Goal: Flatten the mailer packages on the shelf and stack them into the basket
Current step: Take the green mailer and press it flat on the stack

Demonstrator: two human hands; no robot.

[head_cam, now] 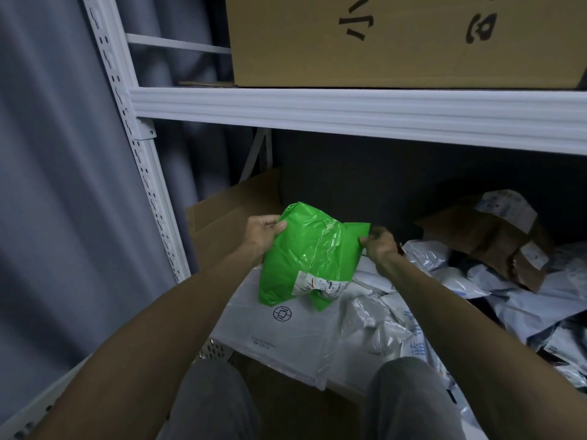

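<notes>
We hold the green mailer (311, 255) below the shelf beam (349, 112), crumpled and puffy. Left hand (263, 233) has fingers curled on its top corner; right hand (381, 246) pinches its right edge. We judge flattening in hand; next calls for pulling taut and pressing air out. Count: one green mailer, one cardboard box (397, 39) above the beam; white mailers (365, 322) below it, too heaped to count.

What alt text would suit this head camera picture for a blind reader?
A person's left hand and right hand grip a crumpled green mailer by its two sides, above a pile of white mailers. A cardboard box stands on the white shelf overhead.
</notes>
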